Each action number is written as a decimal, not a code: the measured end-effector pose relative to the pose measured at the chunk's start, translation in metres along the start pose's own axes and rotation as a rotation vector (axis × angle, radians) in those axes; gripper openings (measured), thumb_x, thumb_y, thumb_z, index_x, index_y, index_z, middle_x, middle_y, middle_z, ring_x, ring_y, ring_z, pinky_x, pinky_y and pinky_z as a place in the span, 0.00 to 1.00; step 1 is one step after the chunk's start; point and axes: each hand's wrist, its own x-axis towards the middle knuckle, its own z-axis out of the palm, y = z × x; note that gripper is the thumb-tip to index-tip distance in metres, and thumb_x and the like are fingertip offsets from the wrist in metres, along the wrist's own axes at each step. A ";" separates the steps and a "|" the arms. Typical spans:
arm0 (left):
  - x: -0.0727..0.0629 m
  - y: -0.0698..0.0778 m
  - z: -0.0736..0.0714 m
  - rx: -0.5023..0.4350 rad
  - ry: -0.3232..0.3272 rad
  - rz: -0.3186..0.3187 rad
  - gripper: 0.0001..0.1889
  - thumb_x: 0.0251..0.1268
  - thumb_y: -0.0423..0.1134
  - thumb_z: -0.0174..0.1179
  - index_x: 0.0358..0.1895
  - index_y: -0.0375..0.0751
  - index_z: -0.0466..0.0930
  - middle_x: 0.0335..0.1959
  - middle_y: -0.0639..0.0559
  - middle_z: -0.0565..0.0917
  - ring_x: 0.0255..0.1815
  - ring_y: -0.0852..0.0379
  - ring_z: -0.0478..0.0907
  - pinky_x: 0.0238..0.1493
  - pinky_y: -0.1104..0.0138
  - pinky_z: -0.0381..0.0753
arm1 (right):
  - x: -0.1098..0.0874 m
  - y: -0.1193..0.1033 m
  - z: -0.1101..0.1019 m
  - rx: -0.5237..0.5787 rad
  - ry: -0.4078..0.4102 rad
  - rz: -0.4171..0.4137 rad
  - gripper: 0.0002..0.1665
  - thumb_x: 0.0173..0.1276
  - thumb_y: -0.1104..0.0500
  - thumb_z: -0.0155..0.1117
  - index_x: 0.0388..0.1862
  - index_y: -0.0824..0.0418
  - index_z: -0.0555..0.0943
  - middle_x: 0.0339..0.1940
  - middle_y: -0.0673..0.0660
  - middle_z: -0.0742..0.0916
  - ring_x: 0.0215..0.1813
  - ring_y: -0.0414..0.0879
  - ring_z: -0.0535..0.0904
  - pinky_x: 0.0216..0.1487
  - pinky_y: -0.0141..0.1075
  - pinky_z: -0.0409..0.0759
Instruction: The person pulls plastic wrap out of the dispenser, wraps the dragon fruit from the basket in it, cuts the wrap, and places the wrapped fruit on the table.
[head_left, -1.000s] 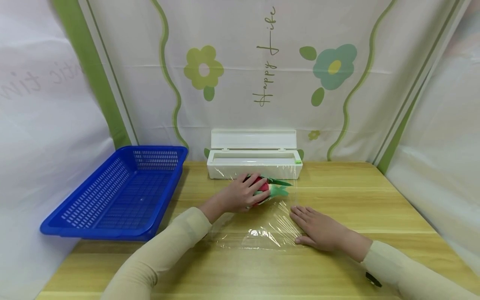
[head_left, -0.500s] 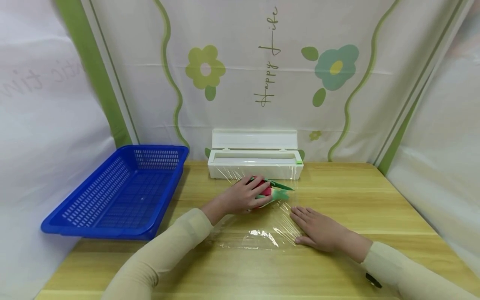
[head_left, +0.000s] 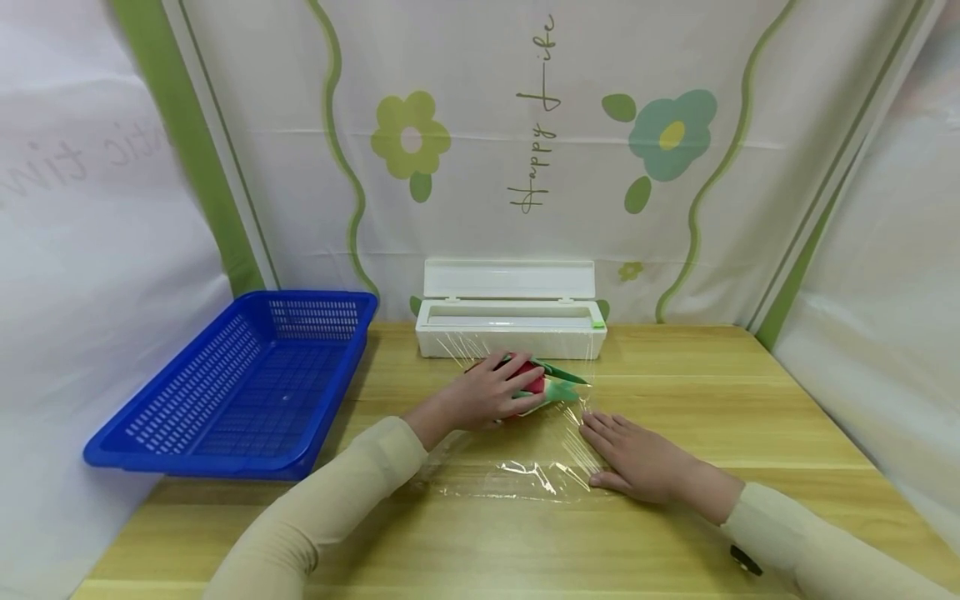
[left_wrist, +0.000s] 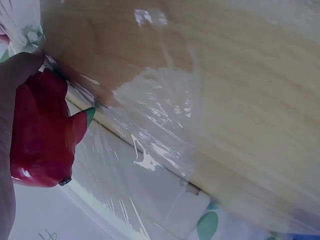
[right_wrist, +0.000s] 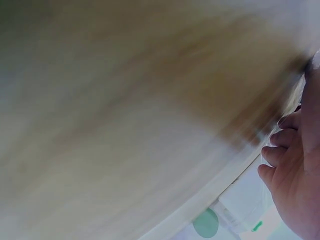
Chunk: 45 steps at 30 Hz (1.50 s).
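Observation:
A red dragon fruit (head_left: 534,383) with green-tipped scales lies on a sheet of clear cling film (head_left: 517,471) in the head view. My left hand (head_left: 491,392) grips it from above, fingers curled over its top. The left wrist view shows the red body of the dragon fruit (left_wrist: 45,132) beside the thumb. To the right, my right hand (head_left: 637,458) rests flat on the table at the film's right edge, fingers straight. Behind the fruit stands a white cling film box (head_left: 510,342), its lid raised; the film stretches from it toward me.
A blue plastic basket (head_left: 318,400) with slotted walls stands at the left of the wooden table (head_left: 712,392). White printed curtains (head_left: 480,217) close off the back and both sides.
My left hand and the dragon fruit have shifted slightly toward me and to the right. Creases have formed in the film near the box. The right hand stays in place.

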 end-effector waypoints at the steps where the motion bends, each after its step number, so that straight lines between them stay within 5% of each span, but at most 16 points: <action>1: 0.000 0.000 0.000 -0.006 -0.001 0.001 0.35 0.57 0.61 0.61 0.69 0.59 0.66 0.68 0.44 0.68 0.68 0.38 0.61 0.61 0.49 0.65 | 0.000 0.000 0.000 0.000 0.002 0.000 0.42 0.76 0.39 0.47 0.70 0.74 0.64 0.71 0.71 0.67 0.71 0.64 0.62 0.68 0.55 0.62; 18: 0.004 0.008 -0.004 -0.150 -0.026 0.028 0.29 0.67 0.59 0.52 0.70 0.58 0.67 0.72 0.45 0.64 0.73 0.36 0.54 0.69 0.45 0.55 | 0.002 0.001 -0.003 0.014 -0.057 0.028 0.44 0.76 0.38 0.45 0.71 0.74 0.62 0.72 0.71 0.64 0.72 0.64 0.60 0.69 0.55 0.60; 45: -0.002 0.006 -0.007 -0.185 0.010 0.020 0.42 0.57 0.64 0.61 0.73 0.50 0.62 0.74 0.42 0.60 0.75 0.41 0.52 0.72 0.48 0.49 | 0.002 0.003 -0.006 -0.004 -0.046 0.042 0.44 0.75 0.38 0.47 0.70 0.75 0.62 0.72 0.71 0.65 0.72 0.64 0.60 0.69 0.54 0.60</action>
